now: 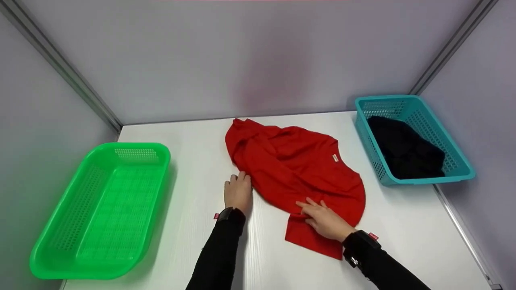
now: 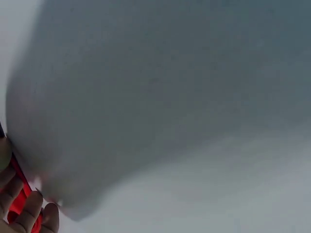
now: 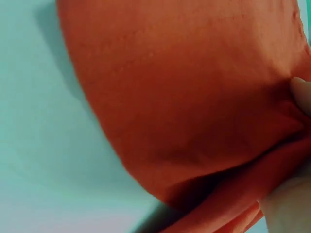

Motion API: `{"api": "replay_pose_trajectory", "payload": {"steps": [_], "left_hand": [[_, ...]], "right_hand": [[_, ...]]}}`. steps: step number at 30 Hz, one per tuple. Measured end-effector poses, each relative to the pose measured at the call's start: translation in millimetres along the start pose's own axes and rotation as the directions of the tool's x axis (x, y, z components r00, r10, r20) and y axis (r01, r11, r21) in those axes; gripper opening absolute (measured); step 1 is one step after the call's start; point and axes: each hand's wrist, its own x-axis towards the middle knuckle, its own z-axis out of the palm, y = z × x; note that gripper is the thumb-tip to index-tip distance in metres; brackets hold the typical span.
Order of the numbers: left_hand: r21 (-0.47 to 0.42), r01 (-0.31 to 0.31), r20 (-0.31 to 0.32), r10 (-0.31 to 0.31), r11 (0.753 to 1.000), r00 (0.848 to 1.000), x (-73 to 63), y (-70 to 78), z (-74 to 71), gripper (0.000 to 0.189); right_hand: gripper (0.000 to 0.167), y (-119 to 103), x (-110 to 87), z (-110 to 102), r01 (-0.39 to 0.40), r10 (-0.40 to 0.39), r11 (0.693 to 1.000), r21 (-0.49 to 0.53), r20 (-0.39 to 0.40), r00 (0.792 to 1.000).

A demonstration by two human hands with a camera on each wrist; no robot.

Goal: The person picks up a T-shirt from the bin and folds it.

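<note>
A red shirt [image 1: 278, 157] lies spread on the white table, its neckline and small pale label towards the right. One part of it is folded across the body, and a sleeve end [image 1: 314, 237] points towards the front edge. At the shirt's lower left edge, my left hand [image 1: 238, 192] pinches the cloth; in the left wrist view, red fabric shows between thumb and fingers [image 2: 30, 206]. My right hand [image 1: 327, 222] rests on the fabric by the sleeve, fingers spread and fairly straight. Creased red cloth [image 3: 184, 97] fills much of the right wrist view, with the thumb at its right edge.
On the left stands a green plastic basket [image 1: 113, 213] with nothing in it. A blue basket [image 1: 455, 175] at the back right holds bunched black cloth [image 1: 407, 149]. Grey-white panels [image 1: 181, 60] wall the table at the back and both sides.
</note>
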Motion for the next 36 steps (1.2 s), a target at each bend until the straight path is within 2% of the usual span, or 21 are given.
{"api": "replay_pose_trajectory", "payload": {"steps": [4, 7, 10, 14, 16, 18, 20, 22, 24, 26, 28, 30, 33, 34, 36], "left_hand": [[0.101, -0.045, -0.032, 0.049, 0.994, 0.998, 1.9, -0.4, -2.8, 0.009], [0.147, -0.098, -0.042, 0.105, 0.984, 0.994, 0.5, -7.1, -8.1, 0.007], [0.176, -0.167, -0.057, 0.179, 0.970, 0.982, -2.3, -19.2, -18.0, 0.006], [0.187, -0.274, -0.106, 0.297, 0.943, 0.949, -5.6, -37.3, -38.9, 0.007], [0.168, -0.306, -0.125, 0.328, 0.937, 0.936, -7.6, -43.7, -50.3, 0.009], [0.130, -0.325, -0.099, 0.339, 0.937, 0.936, -10.8, -46.1, -59.9, 0.010], [0.071, -0.327, -0.034, 0.330, 0.942, 0.943, -14.4, -43.7, -64.5, 0.009], [0.006, -0.303, 0.057, 0.302, 0.953, 0.951, -17.8, -37.0, -63.2, 0.012], [-0.045, -0.242, 0.135, 0.246, 0.969, 0.960, -20.2, -28.0, -56.9, 0.018], [-0.060, -0.156, 0.175, 0.164, 0.986, 0.971, -20.9, -18.9, -47.0, 0.026], [-0.043, -0.078, 0.162, 0.084, 0.996, 0.983, -20.1, -11.0, -36.1, 0.026], [0.000, -0.036, 0.111, 0.036, 0.999, 0.993, -19.0, -6.2, -25.3, 0.016], [0.045, -0.026, 0.035, 0.024, 0.999, 0.999, -15.7, -4.7, -14.3, 0.007], [0.040, -0.031, 0.001, 0.031, 0.999, 1.000, -14.9, -5.7, -13.4, 0.005], [-0.025, -0.029, -0.051, 0.028, 0.999, 0.998, -13.7, -8.2, -19.8, 0.008]], "right_hand": [[0.027, -5, 2.5, -1, -0.026, 0.026, 1.000, -0.014, 0.005, 1.000], [0.034, -8, 4.9, -1, -0.053, 0.053, 0.998, -0.017, 0.004, 0.999], [0.026, -11, 7.0, -2, -0.075, 0.075, 0.997, -0.015, -0.001, 0.997], [0.012, -11, 6.7, -4, -0.108, 0.108, 0.994, -0.006, -0.011, 0.994], [0.010, -9, 4.9, -5, -0.125, 0.125, 0.992, -0.009, -0.020, 0.992], [0.010, -6, 2.5, -5, -0.149, 0.148, 0.989, -0.015, -0.027, 0.989], [0.011, -4, -0.1, -5, -0.163, 0.162, 0.986, -0.021, -0.036, 0.986], [0.012, -2, -1.7, -4, -0.169, 0.168, 0.985, -0.022, -0.034, 0.985], [0.012, -2, -1.7, -3, -0.162, 0.162, 0.987, -0.016, -0.030, 0.986], [0.014, -3, -0.9, -3, -0.152, 0.152, 0.988, -0.010, -0.020, 0.988], [0.016, -5, 0.8, -1, -0.143, 0.143, 0.990, -0.005, -0.014, 0.990], [0.016, -7, 2.2, -1, -0.140, 0.140, 0.990, -0.003, -0.013, 0.990], [0.017, -8, 2.9, 1, -0.141, 0.141, 0.990, -0.007, -0.022, 0.990], [0.018, -9, 2.8, 2, -0.145, 0.145, 0.989, -0.008, -0.026, 0.989], [0.018, -9, 2.4, 2, -0.150, 0.150, 0.989, -0.010, -0.035, 0.988]]}}
